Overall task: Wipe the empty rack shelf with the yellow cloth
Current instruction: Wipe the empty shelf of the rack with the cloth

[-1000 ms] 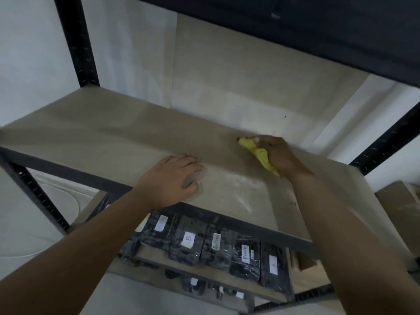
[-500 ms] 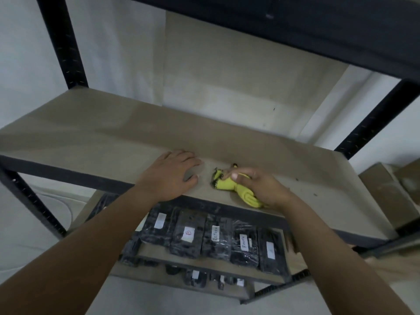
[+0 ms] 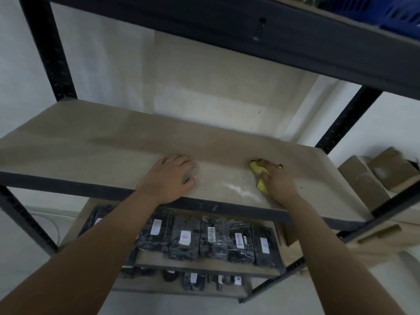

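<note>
Beige rack shelf [image 3: 91, 142]: right hand [image 3: 276, 180] clenches yellow cloth [image 3: 258, 171] (white smear just left of it); left hand [image 3: 169, 176] flat, released.

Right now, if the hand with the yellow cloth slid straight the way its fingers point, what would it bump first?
Probably nothing on the beige board shelf. The right hand, gripping the crumpled yellow cloth, points up-left toward the back; bare board, then likely the white wall.

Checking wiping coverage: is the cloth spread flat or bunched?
Bunched: the cloth shows only as a wad under the right hand.
</note>
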